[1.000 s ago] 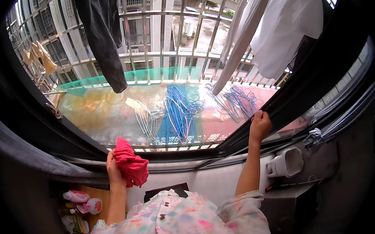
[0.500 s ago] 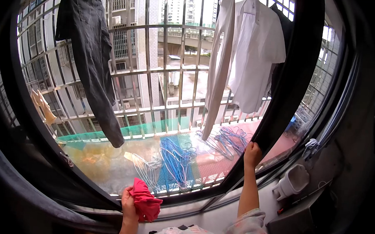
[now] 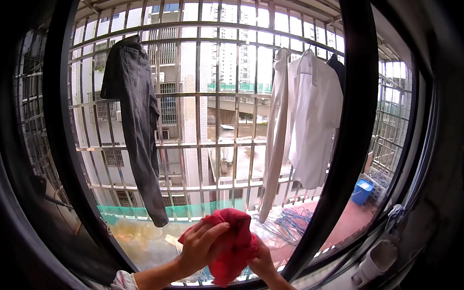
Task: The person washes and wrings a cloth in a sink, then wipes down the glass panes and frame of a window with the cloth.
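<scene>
Moved off the black upright window frame (image 3: pixel 358 99), my right hand (image 3: pixel 261 259) joined my left hand (image 3: pixel 199 246), both partly curled around the crumpled red cloth (image 3: pixel 232 248), left of the frame; dark-grey long trousers (image 3: pixel 139 107) hung beyond it.

A red cloth (image 3: pixel 231 254) is bunched up between the left hand (image 3: pixel 202 244) and the right hand (image 3: pixel 262 259), held in the air at the lower middle of the view. It is plain and soft-looking, crumpled into uneven folds — the top bulges in a rounded hump, while the lower part hangs down in a narrowing flap. The left hand's fingers overlap its near side; the right hand touches its opposite edge — its full outline stays hidden in the creases.
</scene>
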{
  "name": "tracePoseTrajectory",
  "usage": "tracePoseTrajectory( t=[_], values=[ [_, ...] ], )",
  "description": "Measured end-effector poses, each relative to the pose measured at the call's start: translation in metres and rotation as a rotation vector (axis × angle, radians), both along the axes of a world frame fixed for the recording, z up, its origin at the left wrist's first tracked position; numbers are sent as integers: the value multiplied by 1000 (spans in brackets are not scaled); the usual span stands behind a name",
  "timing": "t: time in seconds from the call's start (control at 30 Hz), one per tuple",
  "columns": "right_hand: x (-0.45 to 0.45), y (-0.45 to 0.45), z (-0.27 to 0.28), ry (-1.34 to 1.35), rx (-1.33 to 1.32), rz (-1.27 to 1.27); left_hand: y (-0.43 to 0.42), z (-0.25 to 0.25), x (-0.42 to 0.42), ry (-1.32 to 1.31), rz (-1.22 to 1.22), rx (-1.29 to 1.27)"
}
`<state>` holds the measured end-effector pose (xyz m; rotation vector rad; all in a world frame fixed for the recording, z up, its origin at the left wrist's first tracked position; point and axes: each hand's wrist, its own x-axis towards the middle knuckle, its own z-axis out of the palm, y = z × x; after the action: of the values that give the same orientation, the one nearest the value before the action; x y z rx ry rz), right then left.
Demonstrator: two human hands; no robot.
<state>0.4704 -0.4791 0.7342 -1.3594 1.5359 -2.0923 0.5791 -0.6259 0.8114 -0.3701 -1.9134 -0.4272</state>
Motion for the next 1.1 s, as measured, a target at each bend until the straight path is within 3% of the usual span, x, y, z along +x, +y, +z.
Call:
tracePoseTrajectory(
  t=[0.03, 0.13, 0.2, 0.3, 0.37, 0.5, 0.57, 0.6, 0.7, 0.97, 1.03, 1.1],
  values=[
    [-10, 5, 9, 1, -52, -71, -8, 9, 0, 51, 46, -132],
    [-32, 32, 63, 375, 71, -577, -18, 43, 3, 147, 217, -284],
    [-35, 26, 105, 237, -198, -574, -23, 65, 0, 217, 342, -365],
    [-44, 8, 143, 733, -380, -951, -31, 84, -10, 285, 584, -380],
    [-36, -18, 138, 952, -463, -939, -38, 91, -20, 318, 755, -450],
    [-41, -95, 79, 1257, -50, -955, -83, 86, -25, 221, 758, -535],
    [-54, -115, 80, 1334, -141, -1014, -96, 88, -13, 198, 754, -546],
    [-53, -116, 98, 1368, -173, -1009, -110, 95, -17, 294, 831, -627],
    [-47, -127, 167, 1432, -320, -972, -130, 127, -7, 393, 1041, -521],
    [-61, -151, 335, 1541, -743, -967, -172, 246, -19, 597, 1197, -408],
    [-83, -135, 371, 1553, -835, -1037, -161, 282, -35, 668, 1092, -449],
    [-112, -111, 404, 1577, -791, -1143, -138, 317, -57, 764, 1319, -792]
  ],
)
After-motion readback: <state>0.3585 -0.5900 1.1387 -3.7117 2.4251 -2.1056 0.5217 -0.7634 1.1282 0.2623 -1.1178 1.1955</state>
